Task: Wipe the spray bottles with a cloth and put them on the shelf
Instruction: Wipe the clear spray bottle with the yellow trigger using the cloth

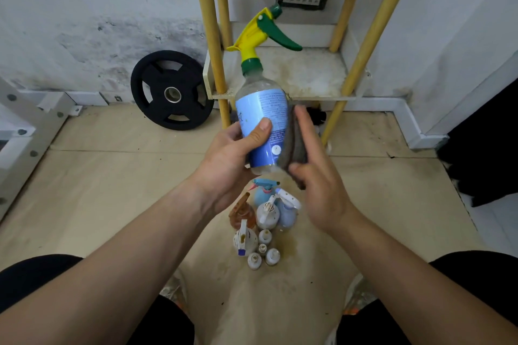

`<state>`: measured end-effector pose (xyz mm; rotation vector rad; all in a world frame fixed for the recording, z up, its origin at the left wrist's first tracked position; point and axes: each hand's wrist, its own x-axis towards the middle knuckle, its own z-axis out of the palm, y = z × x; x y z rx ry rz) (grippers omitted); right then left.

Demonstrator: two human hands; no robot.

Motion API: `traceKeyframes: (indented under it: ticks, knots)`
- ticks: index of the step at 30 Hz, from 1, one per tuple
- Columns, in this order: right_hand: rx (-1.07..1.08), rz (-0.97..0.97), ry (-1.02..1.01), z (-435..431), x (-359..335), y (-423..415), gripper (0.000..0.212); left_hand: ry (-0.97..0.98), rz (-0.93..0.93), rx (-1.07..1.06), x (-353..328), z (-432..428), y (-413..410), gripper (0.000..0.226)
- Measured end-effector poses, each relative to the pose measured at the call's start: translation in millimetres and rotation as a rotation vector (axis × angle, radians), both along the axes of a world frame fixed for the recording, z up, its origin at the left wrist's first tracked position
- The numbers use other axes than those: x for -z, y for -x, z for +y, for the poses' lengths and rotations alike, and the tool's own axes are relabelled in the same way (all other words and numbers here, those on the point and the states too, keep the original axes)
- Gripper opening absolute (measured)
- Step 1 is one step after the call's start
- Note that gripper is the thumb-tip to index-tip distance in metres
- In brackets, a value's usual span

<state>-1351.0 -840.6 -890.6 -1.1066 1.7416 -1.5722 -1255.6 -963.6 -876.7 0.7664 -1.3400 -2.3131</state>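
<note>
Both hands busy: left hand (232,159) grips the spray bottle (262,117); right hand (316,176) presses the cloth (297,143) on; we should turn it slowly, wiping all round.

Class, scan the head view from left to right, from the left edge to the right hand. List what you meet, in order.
White metal frame → black weight plate → left hand → blue-labelled spray bottle → grey cloth → right hand. The shelf, spanning behind several, is left out.
</note>
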Motion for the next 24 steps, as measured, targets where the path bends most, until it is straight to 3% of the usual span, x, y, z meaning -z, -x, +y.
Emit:
traceKeyframes:
  ticks: [2,5,7,10,12,15,18,24]
  knots:
    - [0.035,-0.293,0.050,-5,-7,6,0.072,0.005,-0.003,0.020,0,4,1,0.051]
    - [0.043,-0.371,0.072,-7,-6,5,0.056,-0.003,-0.006,-0.010,-3,6,2,0.052]
    - [0.050,-0.199,-0.011,-3,-3,-5,0.062,-0.031,-0.005,-0.044,-4,4,2,0.047]
    - [0.046,0.290,-0.095,1,11,-14,0.077,-0.020,-0.029,-0.080,-3,2,3,0.050]
    - [0.051,0.403,-0.075,-1,16,-15,0.079,0.018,-0.054,-0.101,0,2,4,0.056]
    - [0.047,0.215,-0.034,-2,14,-11,0.082,0.037,-0.111,-0.086,0,0,1,0.064]
    - [0.077,-0.047,0.002,-2,10,-3,0.084,-0.016,-0.088,-0.022,-5,-7,-6,0.051]
    - [0.019,-0.279,0.038,-3,6,-4,0.088,0.032,0.050,0.094,1,-10,-13,0.053]
